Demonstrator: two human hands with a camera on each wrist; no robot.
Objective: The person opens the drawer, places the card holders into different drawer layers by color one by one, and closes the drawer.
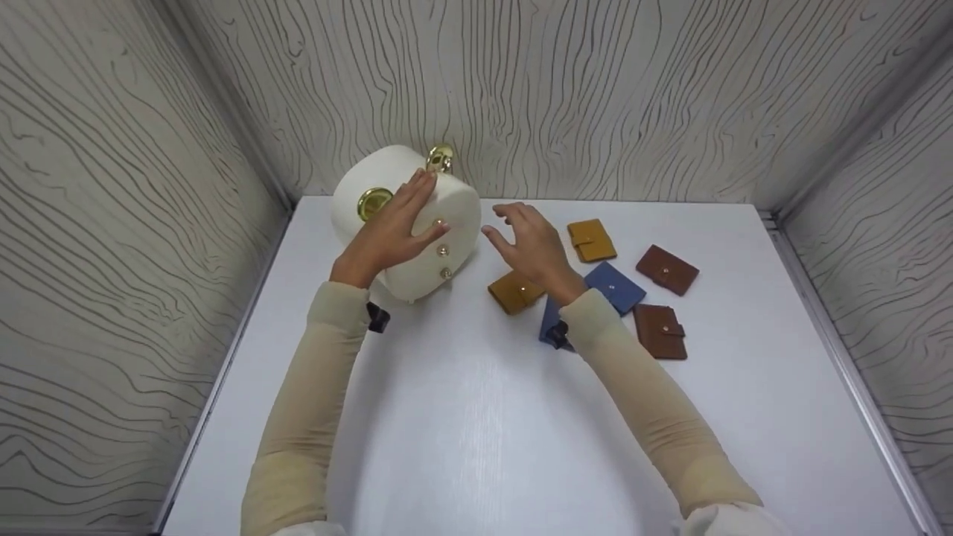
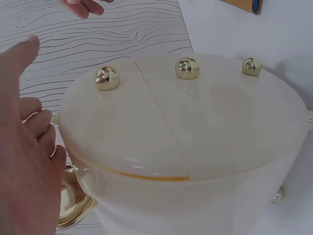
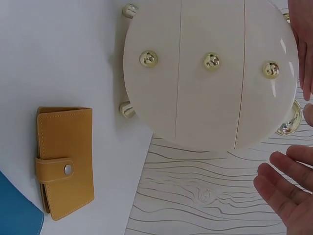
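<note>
A cream rounded jewelry box (image 1: 421, 277) with gold knobs and small gold feet stands at the back left of the table. Two seams cross its front in the right wrist view, with a knob (image 3: 212, 61) on each of the three sections. My left hand (image 1: 398, 227) is over the box in the head view, fingers straight, fingertips by the gold piece (image 1: 440, 157) on top. To the right of the box my right hand (image 1: 532, 246) hovers, fingers loosely bent and nothing held. Under its wrist lies a mustard wallet (image 1: 512, 292), snap strap fastened.
Right of the box, another mustard wallet (image 1: 592, 240), two brown wallets (image 1: 667, 269) and two blue wallets (image 1: 614, 287) lie scattered on the white table (image 1: 476, 417). One blue wallet is partly behind my right wrist. Wood-grain panels (image 1: 521, 97) enclose the back and sides.
</note>
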